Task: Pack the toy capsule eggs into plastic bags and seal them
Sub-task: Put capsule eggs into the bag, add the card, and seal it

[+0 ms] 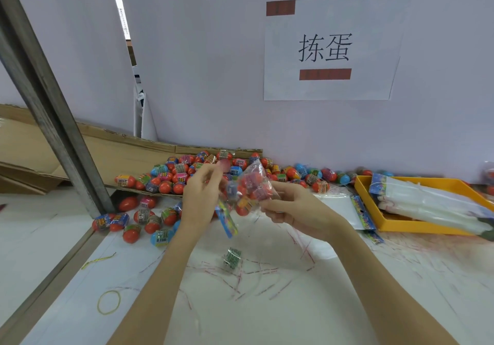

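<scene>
Bag: at frame centre we hold a clear, crinkly plastic bag [247, 186] above the table, several capsule eggs inside, its printed header card [227, 223] hanging down, so it looks unsealed.
Left hand [199, 197]: our fingers curl round the bag's left side; it blurs, so we cannot tell the exact pinch.
Right hand [290, 205]: we cradle the bag's lower right, fingers closed on the film, likely steadying it.
Loose eggs [165, 181]: glossy, red-based ovals heaped just behind.
Tray: a yellow tray [401, 228] at right holds spare bags [427, 200].
</scene>
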Demonstrator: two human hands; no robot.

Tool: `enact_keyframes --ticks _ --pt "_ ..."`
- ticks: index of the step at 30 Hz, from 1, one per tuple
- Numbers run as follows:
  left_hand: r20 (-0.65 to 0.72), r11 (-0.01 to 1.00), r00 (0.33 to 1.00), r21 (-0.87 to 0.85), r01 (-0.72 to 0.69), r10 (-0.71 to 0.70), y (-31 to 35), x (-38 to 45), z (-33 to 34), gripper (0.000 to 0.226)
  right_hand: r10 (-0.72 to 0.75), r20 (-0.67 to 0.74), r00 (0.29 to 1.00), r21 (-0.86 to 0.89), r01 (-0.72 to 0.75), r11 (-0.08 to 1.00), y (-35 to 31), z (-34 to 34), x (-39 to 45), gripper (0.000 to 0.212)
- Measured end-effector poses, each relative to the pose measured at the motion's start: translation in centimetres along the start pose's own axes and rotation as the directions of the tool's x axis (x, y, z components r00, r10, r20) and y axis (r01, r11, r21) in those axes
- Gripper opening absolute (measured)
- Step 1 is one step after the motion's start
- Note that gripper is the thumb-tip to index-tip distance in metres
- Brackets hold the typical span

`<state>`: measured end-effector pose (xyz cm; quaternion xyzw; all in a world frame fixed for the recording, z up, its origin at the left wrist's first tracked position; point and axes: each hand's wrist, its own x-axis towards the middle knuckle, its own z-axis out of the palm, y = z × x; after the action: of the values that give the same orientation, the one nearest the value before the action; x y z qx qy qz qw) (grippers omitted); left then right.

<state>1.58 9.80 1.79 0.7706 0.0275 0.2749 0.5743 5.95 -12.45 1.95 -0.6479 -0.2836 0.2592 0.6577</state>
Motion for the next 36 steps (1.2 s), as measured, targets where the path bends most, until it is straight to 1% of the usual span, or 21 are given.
enact_keyframes --ticks 1,2,3,4,6,8,9,11,13,16,18,20,23,25,27,29,31,32,34,36 --pt "0.105 0.996 0.992 -0.056 0.076 -0.07 0.2 0.0 0.0 0.036 0.008 0.027 1.0 -0.002 -0.008 1.0 0.1 -0.2 0.0 0.02" --pt "0.214 0.986 0.969 -0.08 0.145 -0.125 0.5 -0.1 0.1 0.039 0.013 0.047 0.999 -0.006 -0.012 1.0 0.1 -0.3 -0.1 0.021" --pt "0.293 0.978 0.942 -0.083 0.193 -0.161 0.7 -0.3 0.4 0.039 0.014 0.049 0.999 -0.006 -0.014 1.0 0.2 -0.4 0.0 0.024" --pt "0.327 0.972 0.929 -0.097 0.216 -0.174 0.8 -0.5 0.7 0.035 0.013 0.03 0.999 0.002 -0.013 1.0 0.2 -0.4 0.0 0.026" --pt "0.292 0.957 0.94 -0.176 0.232 -0.174 0.9 -0.8 1.2 0.022 -0.011 -0.05 0.999 0.046 0.013 0.999 0.2 -0.3 0.2 0.025" --pt "0.229 0.931 0.953 -0.26 0.255 -0.197 0.9 -1.0 1.6 0.017 -0.041 -0.162 0.986 0.076 0.054 0.996 0.1 -0.2 0.3 0.021" --pt "0.209 0.919 0.953 -0.283 0.273 -0.218 0.9 -1.1 1.6 0.018 -0.057 -0.218 0.974 0.056 0.071 0.996 0.0 -0.1 0.3 0.024" --pt "0.186 0.898 0.948 -0.314 0.308 -0.26 1.0 -1.2 1.7 0.024 -0.118 -0.327 0.938 -0.067 0.102 0.993 0.2 0.0 0.4 0.031" --pt "0.187 0.882 0.943 -0.34 0.326 -0.277 1.1 -1.1 1.7 0.028 -0.189 -0.425 0.885 -0.156 0.135 0.979 0.4 0.1 0.6 0.026" --pt "0.196 0.874 0.938 -0.348 0.34 -0.287 1.1 -0.9 1.6 0.022 -0.221 -0.509 0.832 -0.131 0.179 0.975 0.7 0.2 0.9 0.017" --pt "0.177 0.877 0.939 -0.341 0.339 -0.295 1.0 -0.9 1.7 0.02 -0.232 -0.537 0.811 -0.158 0.173 0.972 0.9 0.5 1.2 0.015" --pt "0.134 0.867 0.938 -0.358 0.346 -0.318 0.9 -1.1 1.8 0.023 -0.238 -0.521 0.82 -0.179 0.168 0.969 1.1 0.9 1.3 0.018" --pt "0.055 0.846 0.938 -0.416 0.334 -0.343 0.7 -1.2 1.8 0.025 -0.221 -0.389 0.895 -0.192 0.156 0.969 1.2 1.4 1.2 0.021" --pt "0.036 0.85 0.936 -0.408 0.333 -0.35 0.7 -1.1 1.6 0.028 -0.183 -0.37 0.911 -0.207 0.111 0.972 1.1 1.5 1.2 0.018" --pt "0.072 0.864 0.937 -0.369 0.343 -0.341 0.7 -0.8 1.3 0.03 -0.152 -0.371 0.916 -0.207 0.078 0.975 0.9 1.6 1.2 0.014" --pt "0.164 0.873 0.922 -0.299 0.385 -0.35 0.8 -0.6 1.0 0.029 -0.137 -0.337 0.931 -0.233 0.058 0.971 0.6 1.7 1.0 0.013" --pt "0.256 0.878 0.896 -0.227 0.42 -0.362 0.9 -0.5 0.8 0.031 -0.141 -0.305 0.942 -0.278 0.054 0.959 0.5 1.6 0.8 0.019" --pt "0.268 0.883 0.896 -0.222 0.414 -0.353 0.8 -0.5 0.8 0.029 -0.141 -0.301 0.943 -0.28 0.054 0.959 0.5 1.6 0.7 0.023" --pt "0.228 0.883 0.911 -0.254 0.395 -0.342 0.6 -0.5 0.7 0.021 -0.125 -0.332 0.935 -0.24 0.044 0.97 0.5 1.6 0.7 0.028" --pt "0.168 0.883 0.93 -0.294 0.365 -0.328 0.6 -0.5 0.8 0.024 -0.116 -0.377 0.919 -0.195 0.043 0.98 0.6 1.7 0.8 0.03"
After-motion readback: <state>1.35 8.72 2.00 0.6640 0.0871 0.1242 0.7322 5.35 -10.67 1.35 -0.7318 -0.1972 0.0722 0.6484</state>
